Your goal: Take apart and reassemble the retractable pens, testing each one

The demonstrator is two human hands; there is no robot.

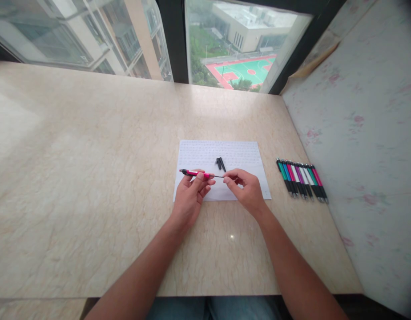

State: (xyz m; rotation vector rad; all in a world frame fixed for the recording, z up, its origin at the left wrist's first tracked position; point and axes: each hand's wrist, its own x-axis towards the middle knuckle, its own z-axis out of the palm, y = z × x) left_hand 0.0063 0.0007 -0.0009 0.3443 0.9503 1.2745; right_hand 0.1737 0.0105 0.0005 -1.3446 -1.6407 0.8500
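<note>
Forearms [142, 262] | left hand [187, 196] grips pink, black-clipped pen [192, 173] | right hand [247, 189] pinches thin dark refill [219, 177]

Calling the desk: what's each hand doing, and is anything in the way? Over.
Left grip holding pink pen. Right grip pinching thin rod at pen's end. Small black parts on paper just beyond, not between grips.

Floral wallpaper [368, 151] at right, dark window frame [173, 40], green sports court [240, 70] near pale building [252, 36] outside
</note>
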